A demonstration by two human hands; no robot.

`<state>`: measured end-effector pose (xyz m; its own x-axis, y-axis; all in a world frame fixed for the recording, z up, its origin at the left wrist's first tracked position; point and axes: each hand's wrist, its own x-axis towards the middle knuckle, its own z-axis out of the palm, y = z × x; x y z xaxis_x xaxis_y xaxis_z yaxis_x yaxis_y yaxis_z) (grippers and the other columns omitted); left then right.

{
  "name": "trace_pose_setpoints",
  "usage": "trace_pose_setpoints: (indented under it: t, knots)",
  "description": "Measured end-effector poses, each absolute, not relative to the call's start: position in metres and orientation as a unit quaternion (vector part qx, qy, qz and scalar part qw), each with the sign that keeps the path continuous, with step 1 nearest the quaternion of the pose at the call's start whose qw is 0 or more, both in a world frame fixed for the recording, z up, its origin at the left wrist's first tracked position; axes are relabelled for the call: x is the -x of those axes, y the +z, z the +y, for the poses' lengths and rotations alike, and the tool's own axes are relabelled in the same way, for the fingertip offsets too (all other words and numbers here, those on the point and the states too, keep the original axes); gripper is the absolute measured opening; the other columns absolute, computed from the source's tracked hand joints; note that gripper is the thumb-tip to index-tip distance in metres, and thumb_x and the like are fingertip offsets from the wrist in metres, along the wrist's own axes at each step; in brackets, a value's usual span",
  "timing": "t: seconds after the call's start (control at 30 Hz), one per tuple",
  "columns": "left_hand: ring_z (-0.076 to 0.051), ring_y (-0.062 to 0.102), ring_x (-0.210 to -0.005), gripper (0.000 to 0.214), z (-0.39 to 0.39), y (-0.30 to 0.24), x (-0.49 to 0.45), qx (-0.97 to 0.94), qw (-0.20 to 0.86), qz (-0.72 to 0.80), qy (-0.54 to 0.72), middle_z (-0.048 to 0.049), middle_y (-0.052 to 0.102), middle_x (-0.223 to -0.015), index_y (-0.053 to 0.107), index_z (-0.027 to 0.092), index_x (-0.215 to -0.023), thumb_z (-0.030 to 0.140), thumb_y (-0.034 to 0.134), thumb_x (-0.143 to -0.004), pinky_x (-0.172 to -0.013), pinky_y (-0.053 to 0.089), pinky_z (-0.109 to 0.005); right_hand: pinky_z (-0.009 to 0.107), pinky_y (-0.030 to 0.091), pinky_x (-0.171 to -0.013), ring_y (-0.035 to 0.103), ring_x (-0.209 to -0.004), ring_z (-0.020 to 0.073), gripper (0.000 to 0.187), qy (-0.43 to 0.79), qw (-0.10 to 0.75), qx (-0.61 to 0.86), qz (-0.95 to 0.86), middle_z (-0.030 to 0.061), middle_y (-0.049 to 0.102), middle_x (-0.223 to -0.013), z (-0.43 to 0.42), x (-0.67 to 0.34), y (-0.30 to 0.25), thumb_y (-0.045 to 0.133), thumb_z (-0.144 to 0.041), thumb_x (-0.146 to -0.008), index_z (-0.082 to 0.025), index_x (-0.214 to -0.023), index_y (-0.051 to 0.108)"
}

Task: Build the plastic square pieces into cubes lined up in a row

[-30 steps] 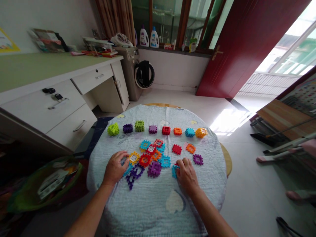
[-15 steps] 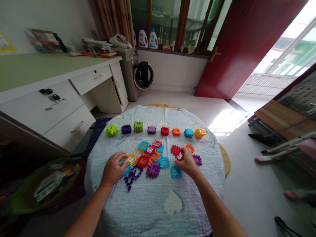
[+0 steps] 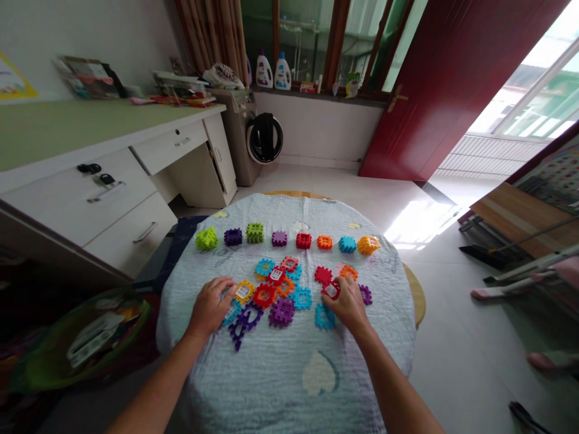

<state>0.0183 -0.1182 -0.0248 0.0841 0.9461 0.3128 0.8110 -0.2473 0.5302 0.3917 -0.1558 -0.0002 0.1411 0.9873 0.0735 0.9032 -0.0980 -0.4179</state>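
Right hand (image 3: pixel 348 304) pinches red interlocking tile (image 3: pixel 331 290), centre-right of frame, just above blue tile (image 3: pixel 324 316).
Left hand (image 3: pixel 210 306) flat, fingers loose, on tile pile (image 3: pixel 271 289). Judgement: hold tile by its edges, teeth clear, level with counter (image 3: pixel 280 374).

Place: you are in a home, a lived-in family room | Laundry: washing machine (image 3: pixel 265 136) by the far wall, detergent bottles (image 3: pixel 283 69) on the sill above it | Furniture: white desk (image 3: pixel 67 129) with drawers, books (image 3: pixel 181 90) piled on it | Also: curtains (image 3: pixel 212 30), red door (image 3: pixel 447 78), tiled floor (image 3: pixel 452 337) | Your spot: small cloth-covered round table (image 3: pixel 289 386) with toy blocks (image 3: pixel 303 240)
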Motion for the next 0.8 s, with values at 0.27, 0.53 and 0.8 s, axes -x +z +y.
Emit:
trace_pose_setpoints:
  t: [0.27,0.53,0.8]
  knots:
    - [-0.025,0.063,-0.095,0.034,-0.076,-0.018,-0.021,-0.736,0.083,0.608,0.286,-0.0089,0.07,-0.097,0.067,0.019,-0.09,0.04,0.041,-0.087,-0.091,0.048,-0.039,0.034,0.038,-0.09,0.052,-0.099,0.0241,0.038,0.102,0.157,0.71,-0.679,0.0093,0.056,-0.105,-0.115,-0.389,0.026,0.065,-0.035,-0.076,-0.018,-0.11,0.062]
    - [-0.027,0.061,-0.103,0.023,-0.071,-0.031,-0.026,-0.736,0.044,0.605,0.299,-0.0102,0.068,-0.105,0.066,0.021,-0.09,0.035,0.05,-0.081,-0.097,0.046,-0.043,0.034,0.038,-0.086,0.053,-0.102,0.0263,0.033,0.11,0.076,0.712,-0.689,0.0126,0.057,-0.106,-0.105,-0.379,0.017,0.065,-0.037,-0.077,-0.016,-0.103,0.062]
    - [-0.027,0.063,-0.101,0.02,-0.073,-0.03,-0.023,-0.719,0.068,0.601,0.341,-0.0103,0.068,-0.1,0.066,0.021,-0.083,0.033,0.05,-0.078,-0.097,0.048,-0.043,0.032,0.04,-0.084,0.056,-0.098,0.0249,0.031,0.117,0.026,0.709,-0.695,0.0128,0.059,-0.105,-0.097,-0.381,0.019,0.067,-0.036,-0.073,-0.016,-0.096,0.063]
